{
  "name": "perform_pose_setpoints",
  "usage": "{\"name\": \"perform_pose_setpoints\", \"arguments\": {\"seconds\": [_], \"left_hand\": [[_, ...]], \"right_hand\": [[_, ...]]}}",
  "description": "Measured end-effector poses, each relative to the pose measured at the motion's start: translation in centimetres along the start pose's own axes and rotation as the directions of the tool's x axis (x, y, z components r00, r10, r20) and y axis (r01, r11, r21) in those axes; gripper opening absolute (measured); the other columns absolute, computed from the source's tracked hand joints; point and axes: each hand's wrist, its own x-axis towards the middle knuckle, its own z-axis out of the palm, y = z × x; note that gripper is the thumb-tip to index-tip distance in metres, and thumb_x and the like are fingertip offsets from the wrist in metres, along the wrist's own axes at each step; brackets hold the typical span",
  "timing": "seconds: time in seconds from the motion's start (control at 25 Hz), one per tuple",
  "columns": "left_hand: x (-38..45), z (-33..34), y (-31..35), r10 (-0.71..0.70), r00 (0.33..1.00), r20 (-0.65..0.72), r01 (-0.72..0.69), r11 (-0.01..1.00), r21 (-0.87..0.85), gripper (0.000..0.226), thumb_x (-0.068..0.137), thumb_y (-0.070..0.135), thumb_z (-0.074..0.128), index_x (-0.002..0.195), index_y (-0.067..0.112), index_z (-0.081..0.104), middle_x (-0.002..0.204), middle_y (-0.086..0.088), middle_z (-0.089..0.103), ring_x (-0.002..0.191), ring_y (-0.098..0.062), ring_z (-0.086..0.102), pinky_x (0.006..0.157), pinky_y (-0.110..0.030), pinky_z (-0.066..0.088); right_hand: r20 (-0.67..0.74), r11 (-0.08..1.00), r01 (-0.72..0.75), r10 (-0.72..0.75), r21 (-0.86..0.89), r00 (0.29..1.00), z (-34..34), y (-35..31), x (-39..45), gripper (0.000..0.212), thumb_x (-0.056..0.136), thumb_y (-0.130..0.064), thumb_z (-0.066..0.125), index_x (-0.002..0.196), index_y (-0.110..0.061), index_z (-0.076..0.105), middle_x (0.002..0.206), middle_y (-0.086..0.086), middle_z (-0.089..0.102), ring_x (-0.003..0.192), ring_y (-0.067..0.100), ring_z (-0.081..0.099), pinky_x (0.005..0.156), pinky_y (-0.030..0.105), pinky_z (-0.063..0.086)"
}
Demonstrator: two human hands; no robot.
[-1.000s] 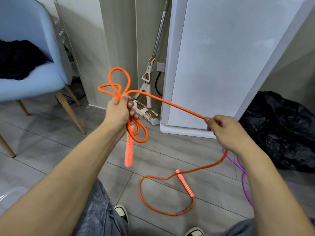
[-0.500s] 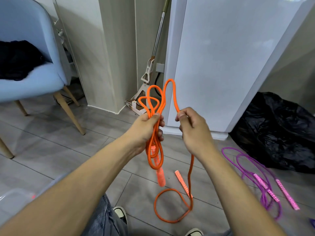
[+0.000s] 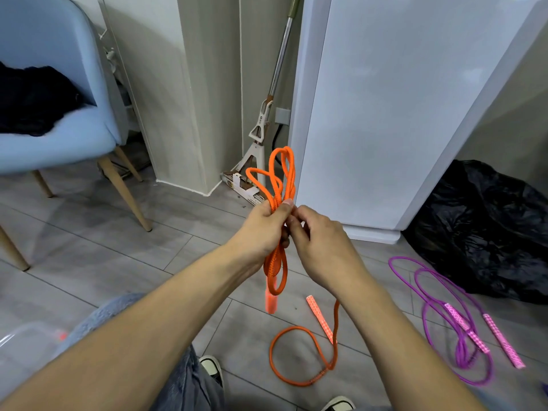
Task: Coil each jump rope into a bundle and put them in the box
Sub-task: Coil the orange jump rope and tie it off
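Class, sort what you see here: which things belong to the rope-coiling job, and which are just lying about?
Job:
orange rope
purple rope
clear box
left hand
right hand

Lying about:
blue chair
mop
black bag

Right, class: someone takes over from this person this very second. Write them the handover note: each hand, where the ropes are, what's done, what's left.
Left hand: grips the gathered loops of the orange jump rope, one handle hanging below the fist.
Right hand: fingertips pinch the same rope right beside the left hand.
Orange rope's tail: uncoiled; one loop and the second handle lie on the floor.
Purple jump rope: loose on the floor to the right, untouched.
Clear plastic container, perhaps the box, at lower left.
Done: orange rope partly coiled.
Left: finish the orange coil, box it, then coil and box the purple one.
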Motion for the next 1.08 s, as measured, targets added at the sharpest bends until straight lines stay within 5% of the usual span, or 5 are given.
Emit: {"name": "perform_pose_setpoints", "arguments": {"seconds": [0.16,0.36,0.6,0.84,1.08], "left_hand": [[1.1,-1.0,1.3,-0.038,0.988,-0.146,0.006,0.977,-0.213,0.025,0.105,0.015,0.039,0.088,0.008,0.056,0.071,-0.005,0.059,0.062,-0.019,0.058,0.064,-0.033,0.050],[2.7,-4.0,3.1,-0.114,0.986,-0.122,0.010,0.770,-0.638,0.024,0.104,0.012,0.035,0.086,0.011,0.050,0.062,0.000,0.048,0.049,-0.014,0.050,0.058,-0.030,0.057],[3.8,-7.5,3.6,-0.167,0.934,-0.315,-0.115,0.695,-0.710,0.026,0.099,0.007,0.032,0.076,0.015,0.042,0.059,0.002,0.042,0.036,-0.008,0.035,0.038,-0.015,0.032],[2.6,-4.9,3.1,-0.017,0.981,-0.193,-0.036,0.962,-0.271,0.021,0.105,0.013,0.038,0.088,0.012,0.050,0.070,-0.002,0.050,0.036,-0.006,0.033,0.037,-0.013,0.025],[-0.1,-1.3,1.6,0.065,0.990,0.127,-0.087,0.981,0.174,0.020,0.106,0.017,0.037,0.105,0.004,0.052,0.075,0.000,0.057,0.047,-0.012,0.031,0.044,-0.023,0.023]], "right_hand": [[0.194,0.995,0.025,-0.044,0.098,0.980,-0.7,0.5,0.3,0.031,0.105,-0.037,0.041,0.083,-0.025,0.060,0.063,-0.015,0.060,0.059,0.003,0.054,0.058,0.027,0.038],[0.511,0.947,-0.148,-0.019,0.285,0.859,-3.2,1.8,0.0,0.037,0.106,-0.032,0.044,0.090,-0.008,0.068,0.057,0.003,0.044,0.048,0.016,0.042,0.052,0.026,0.040],[0.759,0.954,-0.297,0.159,0.048,0.631,-6.8,5.0,-0.5,0.034,0.103,-0.034,0.050,0.097,-0.013,0.076,0.063,0.004,0.047,0.053,0.017,0.046,0.051,0.023,0.040],[0.444,0.974,-0.166,0.083,0.152,0.892,-7.1,5.6,0.1,0.030,0.103,-0.031,0.051,0.086,-0.019,0.072,0.066,0.003,0.038,0.059,0.017,0.033,0.055,0.027,0.031],[0.165,0.996,0.024,-0.037,0.082,0.986,-4.1,2.9,0.9,0.027,0.100,-0.041,0.052,0.079,-0.031,0.066,0.055,-0.011,0.047,0.051,0.007,0.039,0.055,0.027,0.034]]}}
